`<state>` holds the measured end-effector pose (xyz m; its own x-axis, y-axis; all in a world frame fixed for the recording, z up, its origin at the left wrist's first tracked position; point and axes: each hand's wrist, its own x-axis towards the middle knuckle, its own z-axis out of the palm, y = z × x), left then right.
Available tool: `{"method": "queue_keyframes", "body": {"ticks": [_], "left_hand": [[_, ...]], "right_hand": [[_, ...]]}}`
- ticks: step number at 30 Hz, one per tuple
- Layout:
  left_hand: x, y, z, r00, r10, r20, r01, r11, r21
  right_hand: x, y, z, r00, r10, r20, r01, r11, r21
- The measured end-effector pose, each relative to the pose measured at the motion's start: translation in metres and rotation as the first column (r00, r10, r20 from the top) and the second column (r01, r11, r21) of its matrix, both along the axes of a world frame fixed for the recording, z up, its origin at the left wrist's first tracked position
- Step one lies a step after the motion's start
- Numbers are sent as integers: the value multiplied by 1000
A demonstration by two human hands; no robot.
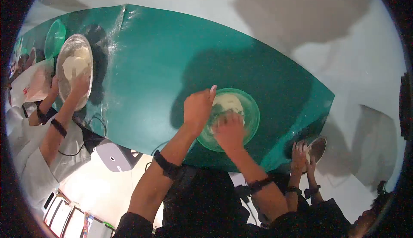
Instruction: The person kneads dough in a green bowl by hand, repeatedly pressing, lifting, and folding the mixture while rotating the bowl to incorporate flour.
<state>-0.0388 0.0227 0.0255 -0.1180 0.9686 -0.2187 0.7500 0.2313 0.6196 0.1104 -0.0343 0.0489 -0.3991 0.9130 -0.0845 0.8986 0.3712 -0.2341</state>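
A translucent green bowl [253, 104] sits on the green table in front of me, with pale dough [230, 102] and loose flour inside. My left hand [198, 109] is closed around the bowl's left rim, its thumb pointing up along the edge. Inside the bowl, my right hand [230, 130] presses into the near part of the dough with curled fingers. The fingertips are partly hidden in the dough and slightly blurred. Dark bands circle both my forearms.
To the left, a person in white works dough [75, 67] in a large floury bowl [89, 61] beside another green bowl [55, 39]. At right, another person's hands [299, 156] hold a smaller bowl [317, 148]. A taped seam [112, 49] crosses the table [150, 57].
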Motion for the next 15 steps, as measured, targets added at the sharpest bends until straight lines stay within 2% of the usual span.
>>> {"method": "queue_keyframes", "body": {"ticks": [1, 2, 4, 7, 10, 12, 15], "left_hand": [[0, -1, -4, 1000, 0, -24, 0, 1000, 5], [-1, -1, -9, 999, -6, -50, 7, 1000, 13], [-1, 0, -3, 1000, 20, 16, -20, 1000, 22], [0, 6, 5, 994, 76, 79, -73, 997, -37], [-2, 4, 4, 983, 130, 132, -120, 989, -84], [-3, 3, 4, 971, 143, 190, -136, 989, -48], [-1, -5, 6, 951, 136, 278, -141, 990, -3]], "right_hand": [[-8, 1, -7, 998, 41, -54, -31, 986, 161], [-14, 4, -14, 994, -18, -105, 33, 989, 144], [-17, 8, -24, 975, -121, -187, 141, 985, 97], [-15, 7, -48, 981, 10, -194, 21, 988, 155], [-21, 5, -57, 985, 21, -170, -20, 1000, 7], [-20, 12, -57, 981, 86, -175, -92, 995, -27], [-16, 19, -63, 940, 180, -291, -179, 983, 32]]}}
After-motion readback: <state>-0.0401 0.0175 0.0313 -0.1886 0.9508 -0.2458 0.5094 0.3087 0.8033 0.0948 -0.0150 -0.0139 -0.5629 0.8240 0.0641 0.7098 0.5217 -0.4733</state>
